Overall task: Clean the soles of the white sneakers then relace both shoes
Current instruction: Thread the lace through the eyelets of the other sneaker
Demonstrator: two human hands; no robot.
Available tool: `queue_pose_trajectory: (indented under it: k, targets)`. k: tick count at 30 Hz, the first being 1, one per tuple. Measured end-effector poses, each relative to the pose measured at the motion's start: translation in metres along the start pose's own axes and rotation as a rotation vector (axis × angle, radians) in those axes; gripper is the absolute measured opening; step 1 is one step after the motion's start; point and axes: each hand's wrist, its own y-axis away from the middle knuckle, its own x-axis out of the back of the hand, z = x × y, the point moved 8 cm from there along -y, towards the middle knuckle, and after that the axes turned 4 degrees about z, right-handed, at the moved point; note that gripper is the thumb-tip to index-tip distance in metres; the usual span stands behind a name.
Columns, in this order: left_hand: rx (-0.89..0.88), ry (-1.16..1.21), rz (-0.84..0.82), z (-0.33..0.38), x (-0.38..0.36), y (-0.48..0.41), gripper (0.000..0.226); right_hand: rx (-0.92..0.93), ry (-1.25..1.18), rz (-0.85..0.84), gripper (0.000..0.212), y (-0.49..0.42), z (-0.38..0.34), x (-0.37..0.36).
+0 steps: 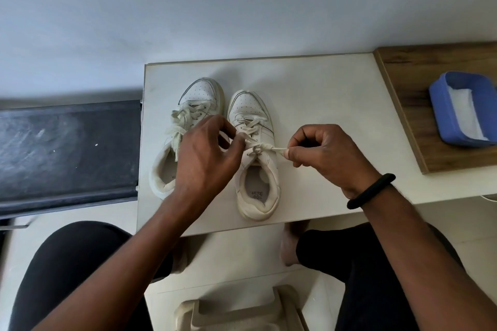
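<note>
Sneaker on the right of the view (247,105): a dark two-line print (257,193) sits on the insole at the heel, upside down to the camera. The letters are too small and blurred to read. It looks like a brand stamp, but the name cannot be told.

Sneaker on the left of the view (201,91): a dark print fragment (173,177) sits on the insole. Only its edge shows beside the left hand (204,158), and it is not legible.

No text, number or sign in view can be read.
</note>
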Motion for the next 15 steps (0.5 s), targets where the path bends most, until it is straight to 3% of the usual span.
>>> queue_pose_trajectory:
  k: [4,15]
  targets:
    - [-0.139,-0.101,0.041,0.001,0.002,-0.003,0.017,-0.044,-0.043,-0.014,0.010,-0.001,0.002,0.004]
    - [-0.137,-0.431,0.085,-0.010,0.006,-0.010,0.013,-0.118,0.103,-0.037,0.007,-0.001,0.014,0.005]
